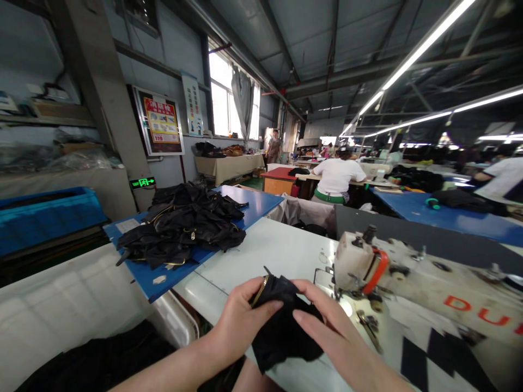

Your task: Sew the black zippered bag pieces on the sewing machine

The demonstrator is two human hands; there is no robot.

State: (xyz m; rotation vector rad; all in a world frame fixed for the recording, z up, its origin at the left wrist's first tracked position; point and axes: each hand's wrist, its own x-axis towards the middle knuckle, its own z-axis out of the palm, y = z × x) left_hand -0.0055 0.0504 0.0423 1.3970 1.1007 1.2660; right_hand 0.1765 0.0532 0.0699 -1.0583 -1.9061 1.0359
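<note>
A piece of black fabric with a gold zipper [281, 326] is held up in front of me, over the near edge of the pale sewing table [269, 250]. My left hand [245, 310] pinches its left side, thumb on top, by the zipper teeth. On the other side my right hand [327, 316] grips the fabric between thumb and fingers; some fingertips are hidden behind it. Just right of my hands stands a sewing machine [368, 272] with an orange guard and a lit needle area.
Black zippered pieces [183, 223] lie heaped on a blue board [261, 204] to the left. A white bin [81, 305] holding dark fabric is at lower left, and a blue crate [49, 218] behind it. A person in a white shirt [339, 174] sits ahead.
</note>
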